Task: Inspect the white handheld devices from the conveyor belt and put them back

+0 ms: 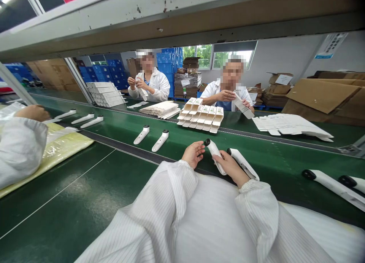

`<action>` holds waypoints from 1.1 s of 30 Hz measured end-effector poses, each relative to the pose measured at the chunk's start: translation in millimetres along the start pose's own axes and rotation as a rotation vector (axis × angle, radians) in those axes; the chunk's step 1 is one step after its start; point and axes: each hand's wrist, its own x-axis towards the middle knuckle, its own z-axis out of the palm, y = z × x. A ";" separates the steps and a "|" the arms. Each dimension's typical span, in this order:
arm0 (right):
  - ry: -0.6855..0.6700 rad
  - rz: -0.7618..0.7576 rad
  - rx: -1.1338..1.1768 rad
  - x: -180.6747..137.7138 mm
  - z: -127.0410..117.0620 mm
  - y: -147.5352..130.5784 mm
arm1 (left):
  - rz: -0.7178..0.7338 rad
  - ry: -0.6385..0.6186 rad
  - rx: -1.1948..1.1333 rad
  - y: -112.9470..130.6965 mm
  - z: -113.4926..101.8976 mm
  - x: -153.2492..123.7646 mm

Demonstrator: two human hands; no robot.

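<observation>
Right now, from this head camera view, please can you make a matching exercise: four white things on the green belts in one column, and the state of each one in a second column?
Things:
1. White handheld device
2. Small white cartons
3. Long white boxes
4. White card blanks

States:
A. Lying flat, unfolded
B. Held by left hand and right hand
C. Standing open in rows
D. Piled in a block

Pairs: 1-B, 2-C, 3-D, 4-A

From where I sit, the handheld device [216, 155] looks like smooth, glossy white plastic with a black tip, and the green conveyor belt [182, 141] has a smooth, faintly sheened, rubbery face. The smock sleeve [168, 190] is fine-striped white cloth, the cartons [201, 116] are matt white card, and the overhead beam [114, 25] is chipped, painted metal.
</observation>
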 end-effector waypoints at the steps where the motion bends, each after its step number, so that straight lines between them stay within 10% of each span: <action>1: 0.055 -0.047 -0.136 3.0 -0.8 4.8 | 0.005 -0.002 0.011 -0.3 0.0 -0.1; 8: 0.213 -0.287 -0.625 10.7 -1.8 23.8 | 0.006 -0.025 0.076 -0.6 -0.4 -0.5; 18: 0.294 -0.517 -0.659 -7.0 -1.7 -3.3 | 0.140 -0.027 0.386 6.1 -10.0 10.8; 23: 0.020 -0.537 -0.514 -18.7 6.7 -15.0 | 0.639 0.382 1.129 32.6 -44.3 23.5; 26: -0.069 -0.507 -0.524 -19.5 8.3 -13.1 | 0.524 0.569 1.350 41.2 -62.1 29.8; 29: -0.070 -0.471 -0.471 -17.2 7.1 -9.9 | 0.367 0.462 1.259 40.8 -64.9 34.6; 33: -0.020 -0.370 -0.251 -12.3 5.0 -8.3 | 0.229 0.097 0.532 34.3 -47.9 29.4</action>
